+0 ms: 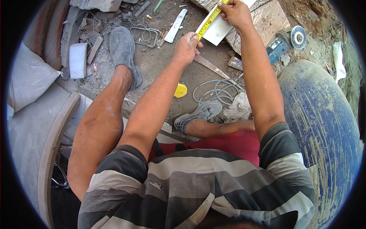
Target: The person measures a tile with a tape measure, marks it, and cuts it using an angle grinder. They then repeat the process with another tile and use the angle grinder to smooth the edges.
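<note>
A yellow tape measure blade [209, 22] stretches between my hands, slanting up to the right. My left hand [187, 48] pinches its lower end, fingers closed. Farther up, my right hand [235, 15] grips the blade between thumb and fingers near the top of the view. Under and beside the blade lies a white flat strip [218, 34], which looks like a piece of tile. A rounded yellow case [180, 90] rests on the ground by my left forearm, partly hidden by it; whether the blade joins it cannot be seen.
An angle grinder [284, 44] lies right of my right forearm, beside stone slabs [259, 24]. A big scratched blue drum [320, 133] stands at the right. Looped cable [217, 91], a white shard [176, 26] and a white block [78, 60] lie on the dirt. Sacks [32, 76] are at left.
</note>
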Demonstrator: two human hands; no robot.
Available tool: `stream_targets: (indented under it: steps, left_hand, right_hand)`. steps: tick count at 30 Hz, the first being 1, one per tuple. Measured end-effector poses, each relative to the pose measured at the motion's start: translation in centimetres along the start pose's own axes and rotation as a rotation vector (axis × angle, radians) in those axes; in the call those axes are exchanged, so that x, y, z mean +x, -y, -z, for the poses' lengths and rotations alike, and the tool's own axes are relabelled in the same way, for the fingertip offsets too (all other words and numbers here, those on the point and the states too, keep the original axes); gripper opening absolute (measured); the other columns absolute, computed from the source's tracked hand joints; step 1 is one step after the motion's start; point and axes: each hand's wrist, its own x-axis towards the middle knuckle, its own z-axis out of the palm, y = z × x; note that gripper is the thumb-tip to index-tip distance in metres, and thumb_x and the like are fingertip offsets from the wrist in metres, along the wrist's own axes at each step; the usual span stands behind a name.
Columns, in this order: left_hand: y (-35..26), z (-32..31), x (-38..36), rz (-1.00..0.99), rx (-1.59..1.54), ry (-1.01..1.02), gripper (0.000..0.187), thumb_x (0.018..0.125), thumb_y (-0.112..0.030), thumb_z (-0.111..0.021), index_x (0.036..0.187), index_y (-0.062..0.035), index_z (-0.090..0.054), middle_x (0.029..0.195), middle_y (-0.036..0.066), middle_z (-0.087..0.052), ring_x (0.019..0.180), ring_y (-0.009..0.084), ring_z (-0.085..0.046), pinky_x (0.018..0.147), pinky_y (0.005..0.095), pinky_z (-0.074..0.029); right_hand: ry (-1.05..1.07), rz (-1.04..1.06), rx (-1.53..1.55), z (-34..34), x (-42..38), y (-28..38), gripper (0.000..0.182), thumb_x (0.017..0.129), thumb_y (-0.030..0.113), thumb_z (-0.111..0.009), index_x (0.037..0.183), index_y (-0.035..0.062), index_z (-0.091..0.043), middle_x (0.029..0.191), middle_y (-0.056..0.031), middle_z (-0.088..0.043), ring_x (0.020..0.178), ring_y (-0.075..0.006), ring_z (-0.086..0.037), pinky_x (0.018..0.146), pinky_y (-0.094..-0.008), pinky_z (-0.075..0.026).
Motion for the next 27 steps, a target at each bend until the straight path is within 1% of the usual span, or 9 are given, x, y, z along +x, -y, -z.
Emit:
stream_targets:
  steps: [4, 6, 12, 15, 19, 21, 22, 25, 27]
  left_hand:
    - [-0.1, 0.2, 0.2, -0.024, 0.025, 0.025, 0.027, 0.102, -0.022, -0.044, 0.109, -0.0027, -0.062, 0.078, 0.002, -0.064, 0.056, 0.0077, -0.053, 0.052, 0.0241, -0.044]
    - [0.0, 0.2, 0.4, 0.006, 0.051, 0.014, 0.028, 0.103, -0.023, -0.046, 0.103, -0.0018, -0.065, 0.075, 0.006, -0.067, 0.058, 0.0140, -0.059, 0.058, 0.0310, -0.049]
    - [0.6, 0.2, 0.9, -0.035, 0.148, -0.032, 0.028, 0.101, -0.023, -0.048, 0.100, -0.0026, -0.066, 0.073, 0.007, -0.066, 0.066, 0.0185, -0.062, 0.066, 0.0346, -0.048]
    - [0.8, 0.7, 1.1, -0.095, 0.174, -0.028, 0.026, 0.101, -0.022, -0.047, 0.098, -0.0036, -0.065, 0.070, 0.002, -0.060, 0.057, 0.0099, -0.052, 0.055, 0.0281, -0.043]
    - [0.5, 0.9, 1.1, -0.121, 0.192, -0.037, 0.027, 0.100, -0.023, -0.047, 0.099, -0.0034, -0.065, 0.071, 0.002, -0.061, 0.059, 0.0106, -0.053, 0.057, 0.0289, -0.043]
    - [0.2, 0.8, 0.9, -0.064, 0.214, -0.034, 0.027, 0.100, -0.023, -0.048, 0.101, -0.0030, -0.065, 0.075, 0.008, -0.066, 0.072, 0.0210, -0.064, 0.069, 0.0366, -0.049]
    - [0.2, 0.8, 1.0, -0.066, 0.212, -0.036, 0.027, 0.100, -0.023, -0.048, 0.101, -0.0030, -0.065, 0.075, 0.008, -0.066, 0.072, 0.0210, -0.064, 0.069, 0.0366, -0.049]
    - [0.5, 0.8, 1.1, -0.092, 0.226, -0.039, 0.027, 0.101, -0.024, -0.047, 0.101, -0.0034, -0.065, 0.075, 0.009, -0.066, 0.071, 0.0219, -0.064, 0.069, 0.0371, -0.049]
    - [0.6, 0.8, 0.9, -0.082, 0.189, -0.035, 0.027, 0.100, -0.024, -0.047, 0.100, -0.0035, -0.065, 0.075, 0.009, -0.066, 0.070, 0.0229, -0.063, 0.069, 0.0375, -0.049]
  right_hand:
    - [0.002, -0.057, 0.123, 0.0, -0.3, 0.3, 0.017, 0.085, 0.014, -0.070, 0.082, -0.0021, -0.064, 0.066, -0.0067, -0.061, 0.059, -0.0158, -0.057, 0.054, -0.0328, -0.046]
    - [0.010, -0.072, 0.087, 0.1, -0.2, 0.3, 0.017, 0.086, 0.013, -0.070, 0.081, -0.0019, -0.064, 0.065, -0.0060, -0.060, 0.059, -0.0154, -0.056, 0.053, -0.0325, -0.045]
    - [0.014, -0.102, 0.159, -0.1, 0.1, -0.2, 0.020, 0.087, 0.016, -0.069, 0.080, -0.0024, -0.064, 0.064, -0.0063, -0.060, 0.058, -0.0153, -0.056, 0.052, -0.0327, -0.045]
    - [0.002, -0.085, 0.095, 0.1, -0.2, 0.0, 0.021, 0.088, 0.017, -0.069, 0.080, -0.0023, -0.065, 0.064, -0.0072, -0.061, 0.057, -0.0154, -0.057, 0.052, -0.0326, -0.045]
    - [0.019, -0.074, 0.097, 0.3, 0.1, 0.4, 0.022, 0.088, 0.018, -0.069, 0.080, -0.0022, -0.065, 0.064, -0.0088, -0.061, 0.057, -0.0159, -0.058, 0.053, -0.0325, -0.045]
    - [0.070, -0.112, -0.007, 0.6, 0.2, 0.8, 0.016, 0.089, 0.015, -0.070, 0.087, -0.0008, -0.069, 0.072, -0.0079, -0.065, 0.062, -0.0147, -0.059, 0.055, -0.0309, -0.047]
    - [0.070, -0.109, -0.008, 0.2, 1.0, -0.6, 0.016, 0.089, 0.015, -0.070, 0.087, -0.0008, -0.069, 0.072, -0.0079, -0.065, 0.062, -0.0147, -0.059, 0.055, -0.0309, -0.047]
    - [0.077, -0.059, 0.248, -1.1, 2.8, -3.2, 0.031, 0.091, 0.028, -0.072, 0.097, -0.0008, -0.064, 0.082, -0.0057, -0.067, 0.061, -0.0097, -0.058, 0.055, -0.0239, -0.049]
    - [0.023, -0.073, 0.262, -0.6, 2.7, -3.2, 0.040, 0.085, 0.036, -0.073, 0.094, -0.0020, -0.068, 0.079, -0.0111, -0.071, 0.068, -0.0196, -0.067, 0.067, -0.0340, -0.054]
